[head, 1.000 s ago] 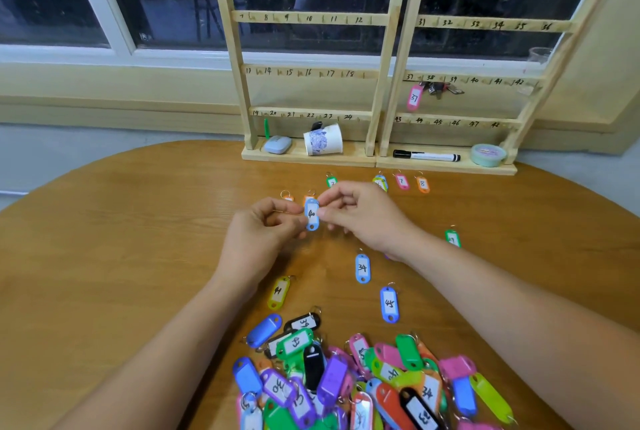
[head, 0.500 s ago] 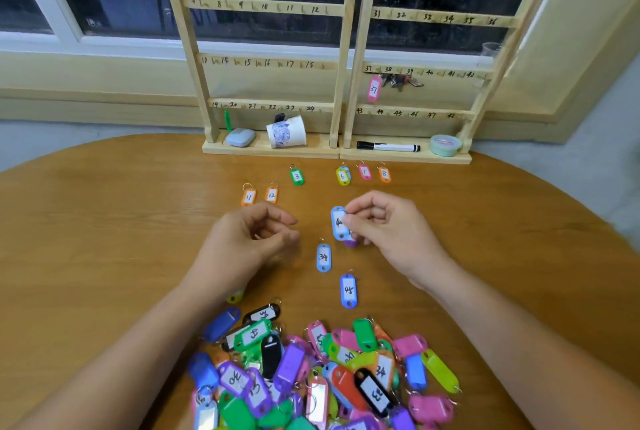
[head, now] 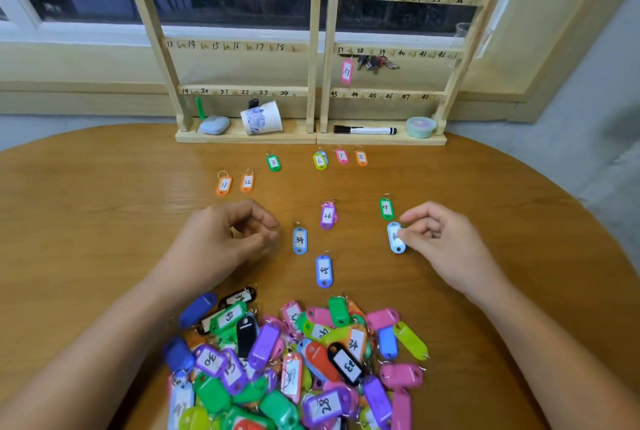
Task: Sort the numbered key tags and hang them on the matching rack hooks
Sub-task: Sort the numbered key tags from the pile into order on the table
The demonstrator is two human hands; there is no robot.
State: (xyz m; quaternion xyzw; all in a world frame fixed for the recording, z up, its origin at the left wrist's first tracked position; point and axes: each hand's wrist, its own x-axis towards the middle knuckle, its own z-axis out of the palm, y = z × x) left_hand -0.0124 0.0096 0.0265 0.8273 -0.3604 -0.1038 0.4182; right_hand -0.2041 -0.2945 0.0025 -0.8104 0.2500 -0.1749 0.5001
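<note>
Hands apart — right hand [head: 446,239] pinches pale blue tag [head: 394,241] beside tag 27 [head: 385,209]; left hand [head: 221,239] slack, empty.

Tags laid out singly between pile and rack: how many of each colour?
Orange tags: 3
Green tags: 2
Blue tags: 2
Pink tag: 1
Yellow-green tag: 1
Purple tag: 1
Light blue tag, pinched by right hand: 1
Total: 11
Edges of another tag show under 6 and 26; not counted.
</note>
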